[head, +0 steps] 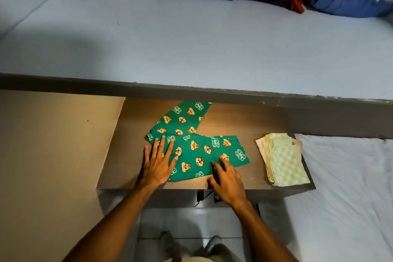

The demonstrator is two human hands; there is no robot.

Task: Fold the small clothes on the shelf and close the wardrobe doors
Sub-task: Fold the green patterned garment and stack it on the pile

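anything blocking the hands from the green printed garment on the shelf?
Nothing visible. The left hand lies flat on the left part of the green printed garment and the right hand rests at its near edge. The folded checked cloth sits apart, to the right on the same shelf.

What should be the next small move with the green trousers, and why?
Probably fold the far leg over the near one. The green trousers lie spread in an L on the shelf, the left hand flat on the waist end, the right hand at the near edge.
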